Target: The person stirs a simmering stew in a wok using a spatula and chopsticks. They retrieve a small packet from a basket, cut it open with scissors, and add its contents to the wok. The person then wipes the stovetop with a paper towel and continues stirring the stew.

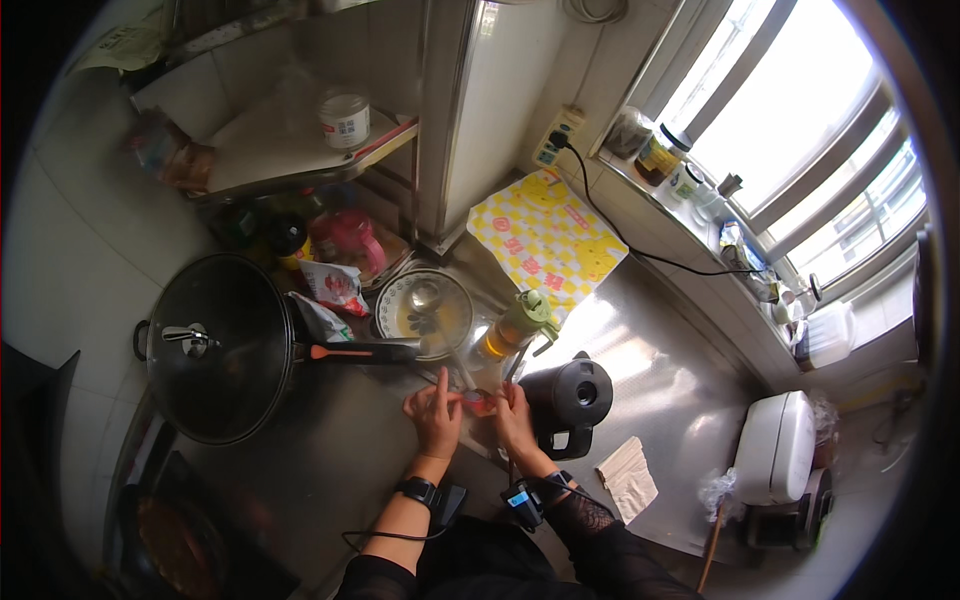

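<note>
Between my two hands is a small red and clear item [478, 403], too blurred to name. My left hand [437, 420] touches its left side with the index finger pointing up, and my right hand [514, 421] pinches its right side. Just beyond them stands a patterned bowl [384, 307] with a ladle [425, 296] in yellowish liquid. A green-topped oil bottle [529, 313] is beyond my right hand, and a black electric kettle [570, 397] stands close to that hand's right. Both wrists wear straps with dark devices and cables.
A lidded black wok [217, 360] sits at left, its handle reaching towards the bowl. A yellow checked mat [551, 232] lies at the back. A folded brown napkin [628, 478] is right of the kettle. Jars [660, 156] line the window sill; a white appliance [775, 448] stands far right.
</note>
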Motion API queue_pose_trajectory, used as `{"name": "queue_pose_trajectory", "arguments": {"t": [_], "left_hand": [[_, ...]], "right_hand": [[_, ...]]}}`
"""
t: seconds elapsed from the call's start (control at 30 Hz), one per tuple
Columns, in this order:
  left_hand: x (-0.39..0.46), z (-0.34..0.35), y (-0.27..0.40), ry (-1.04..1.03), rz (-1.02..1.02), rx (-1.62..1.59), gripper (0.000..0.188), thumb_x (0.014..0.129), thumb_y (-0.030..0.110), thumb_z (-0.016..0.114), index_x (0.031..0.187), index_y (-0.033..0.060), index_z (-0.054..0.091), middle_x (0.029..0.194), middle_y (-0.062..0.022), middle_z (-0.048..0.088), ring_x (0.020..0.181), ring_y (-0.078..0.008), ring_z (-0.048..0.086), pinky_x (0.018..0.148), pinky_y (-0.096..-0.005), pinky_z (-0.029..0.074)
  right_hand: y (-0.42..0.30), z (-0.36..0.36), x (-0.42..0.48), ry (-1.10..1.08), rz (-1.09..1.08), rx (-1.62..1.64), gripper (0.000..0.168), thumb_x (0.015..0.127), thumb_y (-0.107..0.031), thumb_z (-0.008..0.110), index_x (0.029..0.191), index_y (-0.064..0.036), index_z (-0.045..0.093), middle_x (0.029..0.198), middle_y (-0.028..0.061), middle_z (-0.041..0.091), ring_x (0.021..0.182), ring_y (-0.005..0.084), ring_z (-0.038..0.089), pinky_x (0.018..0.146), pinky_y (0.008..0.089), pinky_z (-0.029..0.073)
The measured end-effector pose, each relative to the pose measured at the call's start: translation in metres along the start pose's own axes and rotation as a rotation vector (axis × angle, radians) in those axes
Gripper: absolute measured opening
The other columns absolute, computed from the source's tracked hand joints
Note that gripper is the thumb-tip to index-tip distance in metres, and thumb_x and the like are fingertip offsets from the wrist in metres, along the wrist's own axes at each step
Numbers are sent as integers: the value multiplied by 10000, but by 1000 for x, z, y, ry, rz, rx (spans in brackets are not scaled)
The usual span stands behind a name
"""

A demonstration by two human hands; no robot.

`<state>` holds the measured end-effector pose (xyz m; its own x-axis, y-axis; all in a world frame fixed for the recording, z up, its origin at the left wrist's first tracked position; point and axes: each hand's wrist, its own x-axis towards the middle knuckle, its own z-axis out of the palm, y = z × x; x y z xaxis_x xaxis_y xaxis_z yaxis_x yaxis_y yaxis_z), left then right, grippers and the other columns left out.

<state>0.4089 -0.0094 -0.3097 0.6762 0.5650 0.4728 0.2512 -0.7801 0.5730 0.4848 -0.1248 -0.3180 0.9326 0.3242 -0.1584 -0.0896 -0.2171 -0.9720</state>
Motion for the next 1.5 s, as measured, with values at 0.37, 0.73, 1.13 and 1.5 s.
{"name": "queue_pose_trajectory", "arguments": {"t": [0.37,0.73,1.13,1.5], "left_hand": [[-4,6,2,64,-51,-27,703,671,50,692,1319,62,417,794,87,618,909,-156,499,896,-406,299],[-7,6,2,37,-62,8,776,654,33,707,1357,85,383,763,113,633,907,-154,508,904,-377,282],[-17,14,8,-12,-120,41,817,676,69,686,1397,97,301,873,95,637,991,-159,476,932,-424,244],[-29,-42,65,188,-290,-231,788,707,26,620,1400,63,248,1026,-53,623,1010,-256,494,939,-394,304]], "right_hand": [[-1,-8,-39,20,-198,-180,365,799,23,449,1164,11,437,1056,191,514,994,341,541,856,350,426],[-68,-24,-47,-141,-84,-422,251,832,-26,432,1063,1,526,942,181,597,860,335,583,747,363,466],[-77,-175,-134,-135,-156,-567,91,780,-28,544,863,9,548,742,198,566,723,381,573,616,387,464],[-16,-332,-159,150,138,-1103,229,731,-154,634,936,-79,562,965,157,527,856,383,553,712,457,470]]}}
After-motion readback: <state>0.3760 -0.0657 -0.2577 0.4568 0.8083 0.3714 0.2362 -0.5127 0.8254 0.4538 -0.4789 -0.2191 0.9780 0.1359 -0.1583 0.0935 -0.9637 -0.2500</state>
